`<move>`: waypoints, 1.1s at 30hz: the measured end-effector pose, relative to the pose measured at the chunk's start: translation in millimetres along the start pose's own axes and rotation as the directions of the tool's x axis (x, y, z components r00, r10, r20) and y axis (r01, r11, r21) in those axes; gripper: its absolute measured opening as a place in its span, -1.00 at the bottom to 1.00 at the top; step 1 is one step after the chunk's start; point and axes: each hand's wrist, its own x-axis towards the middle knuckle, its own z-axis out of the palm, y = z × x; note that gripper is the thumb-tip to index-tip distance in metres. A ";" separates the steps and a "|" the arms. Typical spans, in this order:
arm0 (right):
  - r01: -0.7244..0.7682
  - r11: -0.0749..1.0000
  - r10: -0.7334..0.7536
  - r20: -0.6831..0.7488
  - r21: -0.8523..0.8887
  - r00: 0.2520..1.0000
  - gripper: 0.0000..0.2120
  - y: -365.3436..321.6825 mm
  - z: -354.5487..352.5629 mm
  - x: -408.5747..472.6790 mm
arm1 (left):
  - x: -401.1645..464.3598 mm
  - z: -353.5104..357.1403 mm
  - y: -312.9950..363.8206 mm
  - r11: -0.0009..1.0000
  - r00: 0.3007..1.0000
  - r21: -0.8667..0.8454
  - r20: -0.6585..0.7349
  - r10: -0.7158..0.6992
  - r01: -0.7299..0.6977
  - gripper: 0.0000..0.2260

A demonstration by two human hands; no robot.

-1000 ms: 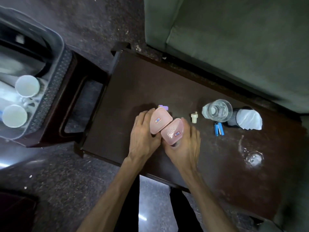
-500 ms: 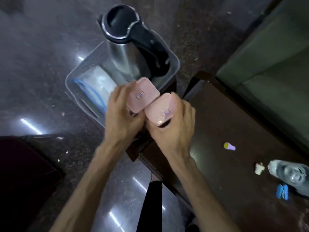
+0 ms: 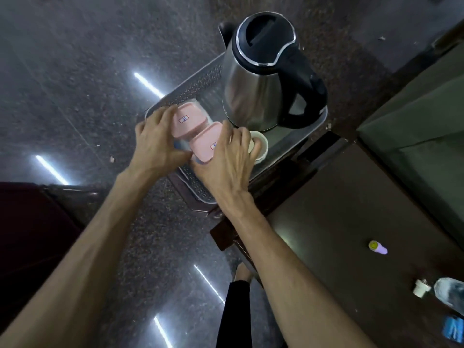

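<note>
Two pink-lidded containers sit side by side inside a grey plastic basket (image 3: 190,84). My left hand (image 3: 157,144) grips the left pink container (image 3: 188,119) from its left side. My right hand (image 3: 226,156) grips the right pink container (image 3: 206,143) from its right side. Both containers are low in the basket's near-left part, next to a steel electric kettle (image 3: 261,79). Whether they rest on the basket floor is hidden by my hands.
A white cup (image 3: 261,144) stands in the basket just right of my right hand. The basket sits on a dark stand beside a dark wooden table (image 3: 339,209), which bears a purple tube (image 3: 378,247), a small white cap (image 3: 420,288), a clear bottle (image 3: 452,292) and blue items (image 3: 454,327). A green sofa (image 3: 426,116) is at the right.
Both hands carried the pink containers from the table leftward over the basket and have lowered them into it beside the kettle. The view swung left with them.
</note>
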 end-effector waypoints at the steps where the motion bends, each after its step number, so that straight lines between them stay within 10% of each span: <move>1: 0.018 1.000 -0.018 0.007 0.015 1.000 -0.15 3.1 -1.3 -2.9 | -4.2 3.2 1.5 1.000 0.999 0.008 -0.029 0.013 -0.013 -0.10; 9: 0.006 0.927 0.063 -0.171 0.375 0.983 -0.58 43.2 -42.8 -24.9 | -39.2 32.7 50.8 0.976 0.953 -0.088 -0.249 0.172 -0.199 -0.49; 24: -0.371 0.836 0.455 -0.135 0.404 0.880 -0.70 209.4 -118.8 -135.7 | -136.0 172.7 190.4 0.913 0.939 -0.239 0.010 0.343 -0.330 -0.64; 33: -0.755 0.562 0.826 -0.198 0.338 0.527 -0.74 353.3 -148.2 -236.7 | -199.7 281.0 272.6 0.869 0.830 -0.111 0.259 0.493 -0.481 -0.63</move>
